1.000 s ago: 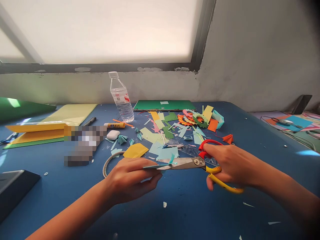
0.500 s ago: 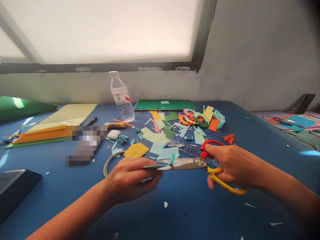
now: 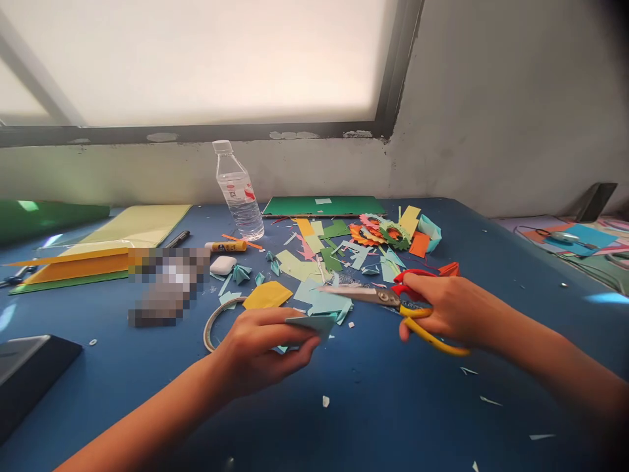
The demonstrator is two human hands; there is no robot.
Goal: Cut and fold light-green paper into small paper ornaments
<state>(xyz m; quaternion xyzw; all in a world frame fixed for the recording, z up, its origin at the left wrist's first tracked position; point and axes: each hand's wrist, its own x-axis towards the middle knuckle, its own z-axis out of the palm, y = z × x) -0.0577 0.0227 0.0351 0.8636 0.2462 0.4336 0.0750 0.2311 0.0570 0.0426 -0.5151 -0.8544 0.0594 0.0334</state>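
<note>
Between its thumb and fingers, my left hand (image 3: 268,344) pinches a small folded piece of light blue paper (image 3: 314,323). My right hand (image 3: 447,305) grips a pair of scissors (image 3: 376,295) with one red and one yellow handle. Their blades point left, above and apart from the folded paper, and look nearly closed. Light blue paper scraps (image 3: 329,301) lie on the table just behind my left hand. A yellow paper piece (image 3: 268,295) and a roll of tape (image 3: 212,324) are close by, the roll partly hidden by that hand.
Coloured cuttings and paper rings (image 3: 368,234) cover the middle of the blue table (image 3: 393,406). A water bottle (image 3: 240,200), a glue stick (image 3: 228,246) and a white case (image 3: 223,265) stand or lie further left. A dark box (image 3: 37,373) sits at the near left.
The scissors have come off the folded paper and moved slightly up and back. A small cut bit shows near the paper. My left hand has tilted the paper a little.
</note>
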